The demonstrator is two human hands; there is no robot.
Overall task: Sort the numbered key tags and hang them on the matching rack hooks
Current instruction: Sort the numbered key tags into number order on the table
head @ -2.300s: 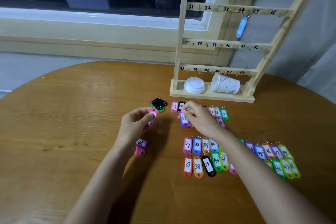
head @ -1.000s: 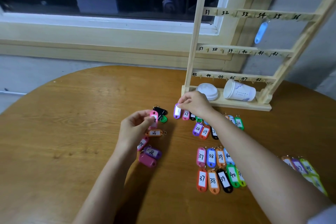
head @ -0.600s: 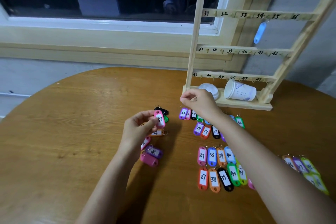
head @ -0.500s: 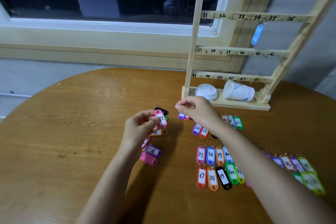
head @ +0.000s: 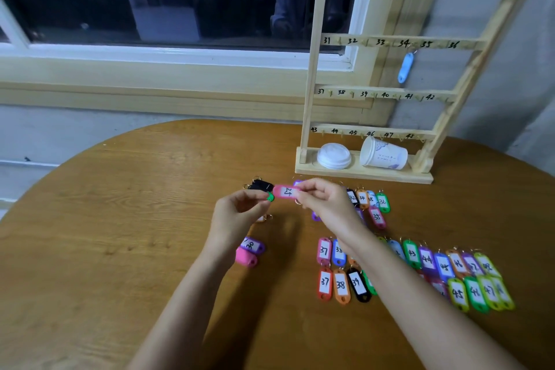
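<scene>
The pink tag (head: 285, 192) hangs in the air between both hands, above the worktop (head: 120, 219), its long axis lying level and running left to right. The right hand (head: 326, 204) pinches its right end, the ring end, between thumb and forefinger; this grip is closed on the tag. The left hand (head: 240, 216) has its fingertips at the tag's left end; whether they pinch it or only touch it I cannot tell.

The label faces up and seems to read 24 or 27, but the writing is too loose to be sure. From the grip, the rack (head: 315, 69) stands farther away and to the right, so the right hand is the nearer one. A hook for the twenties sits on the top bar, high above the grip. Hanging likely calls for turning the tag ring-upward first.
</scene>
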